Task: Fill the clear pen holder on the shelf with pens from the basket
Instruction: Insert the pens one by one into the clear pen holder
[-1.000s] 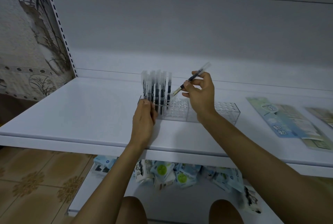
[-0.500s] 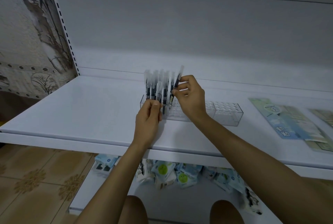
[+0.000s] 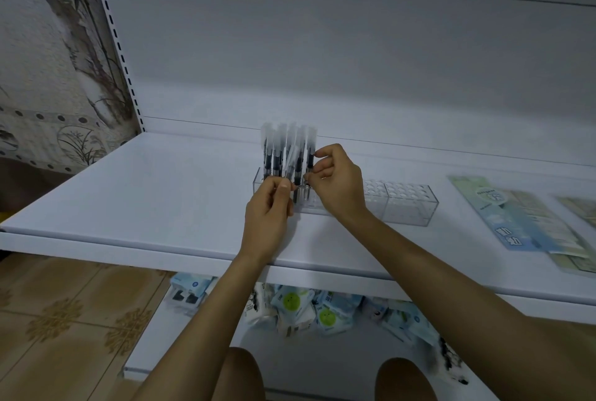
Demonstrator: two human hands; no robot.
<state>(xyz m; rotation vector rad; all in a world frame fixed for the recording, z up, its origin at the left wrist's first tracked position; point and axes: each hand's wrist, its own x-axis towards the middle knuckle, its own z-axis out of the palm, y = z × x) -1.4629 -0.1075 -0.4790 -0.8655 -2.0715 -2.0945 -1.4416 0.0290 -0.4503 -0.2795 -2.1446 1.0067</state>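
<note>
Clear gridded holder (image 3: 409, 208), slim capped pens (image 3: 276, 157)

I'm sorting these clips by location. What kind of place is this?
Most likely a small stationery shop: white display shelving on a slotted upright, a clear pen holder partly filled with pens, and sealed retail packets piled on the lower shelf.

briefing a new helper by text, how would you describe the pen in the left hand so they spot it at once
On the white shelf, look at the clear pen holder, where upright pens crowd its left end. Just in front of them the left hand pinches one pen by its lower end. Its neighbours stand straight; this one alone leans to the right.
</note>
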